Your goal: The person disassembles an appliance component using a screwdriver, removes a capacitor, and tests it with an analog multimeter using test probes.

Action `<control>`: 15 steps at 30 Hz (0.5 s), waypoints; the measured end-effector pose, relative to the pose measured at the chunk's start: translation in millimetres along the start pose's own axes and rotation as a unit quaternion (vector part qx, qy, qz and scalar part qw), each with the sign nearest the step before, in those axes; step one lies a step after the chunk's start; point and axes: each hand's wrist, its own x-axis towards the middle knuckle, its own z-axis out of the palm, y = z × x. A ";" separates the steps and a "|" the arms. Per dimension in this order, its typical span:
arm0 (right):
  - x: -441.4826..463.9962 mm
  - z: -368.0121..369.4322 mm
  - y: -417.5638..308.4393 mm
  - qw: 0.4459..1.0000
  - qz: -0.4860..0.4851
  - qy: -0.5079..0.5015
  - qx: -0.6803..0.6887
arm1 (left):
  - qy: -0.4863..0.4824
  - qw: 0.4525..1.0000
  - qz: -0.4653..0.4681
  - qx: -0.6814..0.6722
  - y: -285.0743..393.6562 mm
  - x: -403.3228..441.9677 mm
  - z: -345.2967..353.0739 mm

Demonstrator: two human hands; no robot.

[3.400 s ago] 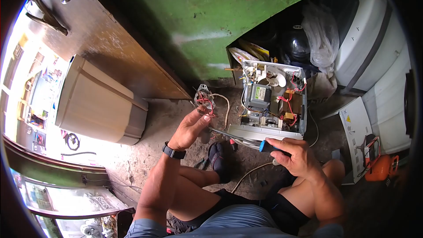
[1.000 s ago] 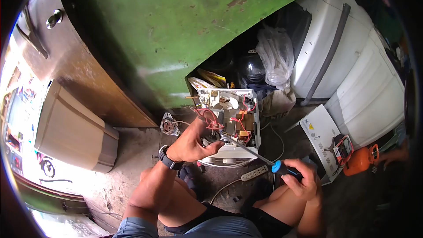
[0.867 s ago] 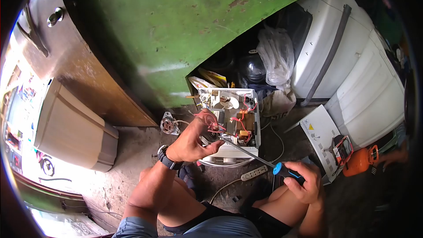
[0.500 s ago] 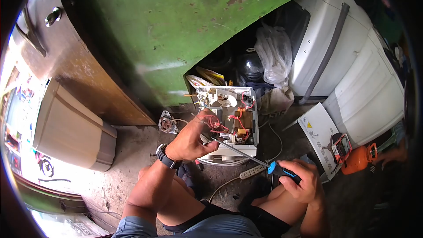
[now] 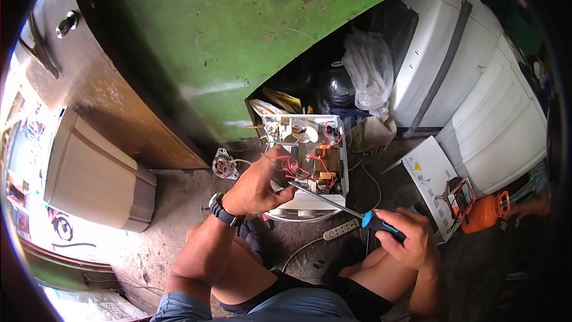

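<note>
Lower centre, one power strip [image 5: 341, 230] lies near the one opened appliance [image 5: 322, 164]; one motor [image 5: 224, 166] sits left of it. The left hand [image 5: 257, 188] reaches across the appliance's front, thumb out, fingertips at red wires [image 5: 289, 166], their grip unclear. The right hand [image 5: 411, 237], lower right, curls round one screwdriver [image 5: 368, 220], shaft slanting up-left.

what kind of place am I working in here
Probably a small repair shop or home workshop: an opened appliance with exposed wiring, a screwdriver in your right hand, and a power strip on the concrete-looking floor.
</note>
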 end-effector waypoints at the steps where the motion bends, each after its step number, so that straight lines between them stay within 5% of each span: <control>1: 0.7 1.9 -1.5 1.000 0.000 0.000 -0.001 | -0.013 1.000 0.009 0.022 -0.9 -0.2 -0.7; 15: -26.0 61.6 1.6 0.998 0.029 0.057 0.018 | 0.048 0.995 -0.045 0.081 16.7 2.5 8.5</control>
